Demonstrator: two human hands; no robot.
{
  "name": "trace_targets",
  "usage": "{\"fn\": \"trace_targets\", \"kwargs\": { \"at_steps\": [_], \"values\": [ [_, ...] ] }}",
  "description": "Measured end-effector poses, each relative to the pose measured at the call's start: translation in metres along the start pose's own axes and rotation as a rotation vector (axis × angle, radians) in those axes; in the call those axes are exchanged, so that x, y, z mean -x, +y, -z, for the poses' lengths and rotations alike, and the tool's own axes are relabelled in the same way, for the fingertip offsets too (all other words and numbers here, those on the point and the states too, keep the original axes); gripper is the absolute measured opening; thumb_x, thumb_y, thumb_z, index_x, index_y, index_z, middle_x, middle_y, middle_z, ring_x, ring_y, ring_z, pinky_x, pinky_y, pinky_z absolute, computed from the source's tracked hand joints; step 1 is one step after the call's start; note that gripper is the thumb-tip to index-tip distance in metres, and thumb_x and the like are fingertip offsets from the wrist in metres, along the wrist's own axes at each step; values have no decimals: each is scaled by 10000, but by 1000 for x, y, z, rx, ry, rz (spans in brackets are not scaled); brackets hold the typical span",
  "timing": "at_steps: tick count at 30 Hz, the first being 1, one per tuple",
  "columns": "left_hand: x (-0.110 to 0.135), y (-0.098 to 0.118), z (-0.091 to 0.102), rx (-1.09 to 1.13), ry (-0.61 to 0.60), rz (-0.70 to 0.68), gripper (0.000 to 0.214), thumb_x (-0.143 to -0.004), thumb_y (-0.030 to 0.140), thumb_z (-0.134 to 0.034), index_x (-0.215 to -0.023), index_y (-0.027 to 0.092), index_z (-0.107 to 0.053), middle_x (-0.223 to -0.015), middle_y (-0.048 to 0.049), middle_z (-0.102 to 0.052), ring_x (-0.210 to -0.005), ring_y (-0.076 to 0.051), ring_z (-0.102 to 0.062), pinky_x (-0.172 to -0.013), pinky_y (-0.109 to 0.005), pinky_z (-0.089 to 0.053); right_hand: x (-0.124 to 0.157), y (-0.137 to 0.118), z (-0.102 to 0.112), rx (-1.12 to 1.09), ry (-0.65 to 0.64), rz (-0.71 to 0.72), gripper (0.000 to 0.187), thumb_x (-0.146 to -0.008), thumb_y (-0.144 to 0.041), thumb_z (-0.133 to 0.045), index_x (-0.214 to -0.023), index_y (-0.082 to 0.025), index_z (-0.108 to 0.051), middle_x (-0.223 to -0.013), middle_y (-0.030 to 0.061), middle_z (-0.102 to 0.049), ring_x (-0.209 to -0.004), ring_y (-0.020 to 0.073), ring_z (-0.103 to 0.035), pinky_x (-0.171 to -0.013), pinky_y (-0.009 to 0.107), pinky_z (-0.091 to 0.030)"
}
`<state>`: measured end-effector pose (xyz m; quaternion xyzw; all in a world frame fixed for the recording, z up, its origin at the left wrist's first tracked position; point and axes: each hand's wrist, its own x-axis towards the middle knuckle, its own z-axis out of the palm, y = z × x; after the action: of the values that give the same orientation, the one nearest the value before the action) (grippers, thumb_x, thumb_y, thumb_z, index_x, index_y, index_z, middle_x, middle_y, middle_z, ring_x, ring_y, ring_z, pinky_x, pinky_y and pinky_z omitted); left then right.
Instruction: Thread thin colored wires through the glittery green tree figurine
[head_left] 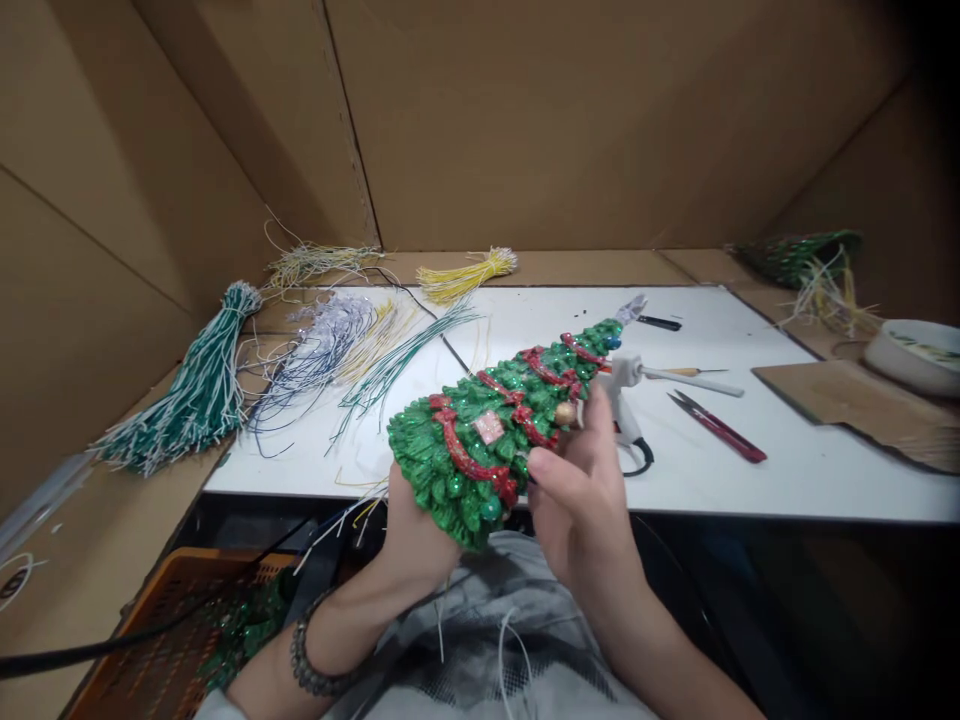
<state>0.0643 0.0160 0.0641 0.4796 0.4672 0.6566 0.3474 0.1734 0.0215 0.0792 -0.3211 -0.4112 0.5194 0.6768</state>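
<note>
A glittery green Christmas tree figure with red garlands, small coloured balls and a pale square lies tilted, its silvery tip up and to the right. My left hand holds it at the wide base; the fingers are hidden behind and under it. Along its lower right side is my right hand, thumb at the tree's edge and index finger stretched up beside it. The other right fingers are partly hidden. Just behind the tree lies a white glue gun with a glue stick sticking out.
On the white board lie red-handled snips. Bundles of green-white wires, blue wires and yellow wires spread at left and back. A white bowl and cardboard piece sit right; an orange basket lower left.
</note>
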Motion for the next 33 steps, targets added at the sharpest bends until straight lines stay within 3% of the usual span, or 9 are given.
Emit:
{"fn": "trace_targets", "kwargs": {
  "at_steps": [2, 6, 10, 15, 21, 27, 33],
  "values": [
    [-3, 2, 0, -4, -30, -35, 311, -541, 257, -903, -812, 207, -760, -798, -31, -804, -765, -243, -757, -742, -339, -633, 0, -2, -2, -139, -59, -120, 775, -735, -312, -723, -1413, -367, -352, -1336, 69, -599, -1217, 297, -618, -965, 491, -542],
    [-7, 2, -1, 25, -106, -92, 330, -536, 139, -890, -837, 203, -770, -860, -29, -818, -747, -215, -766, -776, -302, -630, 0, -4, -4, -250, -16, -200, 875, -705, -263, -746, -1452, -390, -308, -1320, 45, -627, -1188, 283, -646, -958, 473, -567],
    [-5, -3, 1, 49, -92, -89, 439, -535, 64, -870, -940, 203, -769, -938, -31, -821, -816, -207, -774, -804, -273, -620, 0, 2, -4, -256, 35, -196, 907, -705, -270, -764, -1465, -401, -286, -1338, 38, -613, -1184, 278, -650, -973, 479, -572],
    [-6, -3, 0, 79, -65, -94, 465, -517, -1, -850, -917, 225, -774, -943, 3, -821, -845, -181, -772, -801, -221, -605, 2, 9, -7, -198, 91, -151, 826, -730, -282, -728, -1452, -395, -345, -1391, 27, -573, -1265, 254, -598, -1105, 465, -492],
    [-9, -2, -2, 128, -141, -35, 399, -585, -2, -808, -920, 212, -772, -898, 13, -818, -815, -162, -757, -770, -211, -597, 0, 15, -8, -154, 121, -107, 773, -765, -282, -708, -1451, -368, -362, -1357, 31, -582, -1341, 252, -533, -1184, 494, -404],
    [-6, -11, -1, 137, -85, 70, 322, -601, 41, -783, -890, 175, -736, -896, -18, -808, -807, -187, -739, -769, -264, -594, 1, 15, -10, -179, 163, -132, 753, -778, -304, -707, -1447, -376, -369, -1365, 22, -569, -1292, 242, -563, -1169, 487, -421],
    [-6, -12, -1, 78, -54, 106, 300, -603, 81, -780, -875, 180, -705, -857, -22, -792, -793, -209, -731, -749, -300, -593, 0, 12, -11, -234, 162, -200, 859, -735, -295, -754, -1468, -395, -316, -1400, 21, -566, -1288, 250, -573, -1087, 476, -502]
  ]
}}
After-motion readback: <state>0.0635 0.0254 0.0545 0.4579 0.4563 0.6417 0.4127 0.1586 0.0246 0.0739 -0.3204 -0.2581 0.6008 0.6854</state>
